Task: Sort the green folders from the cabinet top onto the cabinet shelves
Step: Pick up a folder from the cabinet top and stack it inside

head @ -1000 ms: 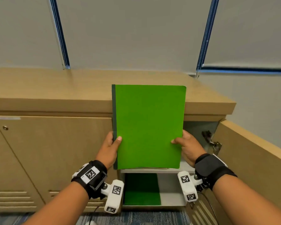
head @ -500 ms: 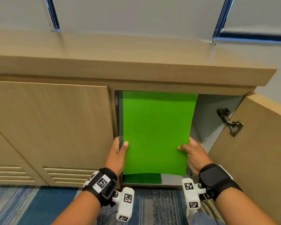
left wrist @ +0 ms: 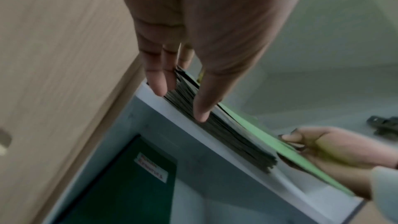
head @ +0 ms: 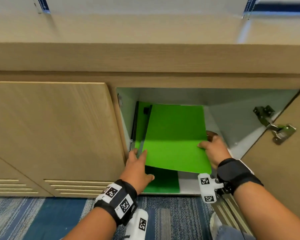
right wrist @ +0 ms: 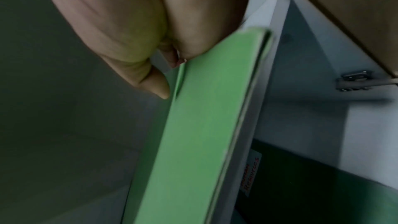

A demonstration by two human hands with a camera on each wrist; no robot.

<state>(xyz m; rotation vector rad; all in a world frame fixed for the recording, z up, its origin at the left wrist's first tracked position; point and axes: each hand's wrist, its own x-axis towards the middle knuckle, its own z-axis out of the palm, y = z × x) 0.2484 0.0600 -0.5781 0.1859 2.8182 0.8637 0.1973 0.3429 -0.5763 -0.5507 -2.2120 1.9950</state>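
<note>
The bright green flat card folder (head: 176, 137) has gone down from in front of the wooden cabinet top (head: 145, 56) and now lies partly inside the open cabinet, on the upper white shelf (left wrist: 215, 144). It sits a bit crooked on a pile of other green folders (head: 139, 125), with its near edge sticking out past the shelf. The right hand (head: 215, 148) pinches its right edge, thumb on top. The left hand (head: 137, 168) has its fingers straight, touching the left edge of the pile; it grips nothing. Below the shelf lies a darker green folder (head: 163, 181) with a white label; the blurry red word may say "Resources". The folder looks light, thin and a bit bendy, so it is best held at both side edges and slid in flat. The wooden door (head: 284, 153) stands open beside the shelf.
</note>
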